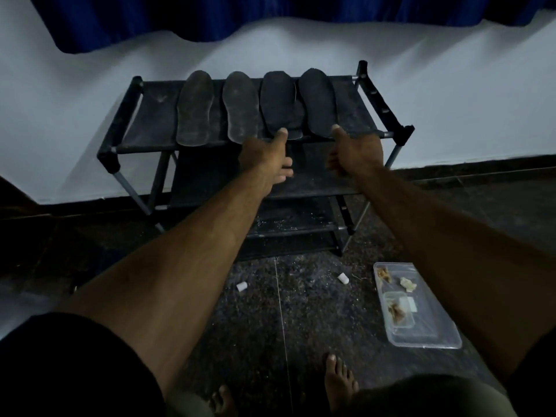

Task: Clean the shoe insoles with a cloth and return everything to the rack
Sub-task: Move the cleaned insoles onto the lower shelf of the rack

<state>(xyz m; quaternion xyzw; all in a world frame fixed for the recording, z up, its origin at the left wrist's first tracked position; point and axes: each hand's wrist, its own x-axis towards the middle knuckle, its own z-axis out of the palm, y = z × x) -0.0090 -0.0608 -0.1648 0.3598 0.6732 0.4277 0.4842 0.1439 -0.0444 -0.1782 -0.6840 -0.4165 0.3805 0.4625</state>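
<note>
Four dark, flat shoe insoles lay side by side on the top shelf of the black fabric-and-metal rack: two greyish, dusty ones at left, two blacker ones at right. The left hand pinched the third insole's heel, thumb on top. The right hand likewise pinched the fourth insole, fingers curled beneath.

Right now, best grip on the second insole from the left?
Take the second insole at its near end, the heel, coming from the front of the rack. It lies flat, lengthwise front to back, and that end overhangs the front rail, so a thumb can go on top and fingers underneath. Neighbouring insoles crowd its long sides.
</note>
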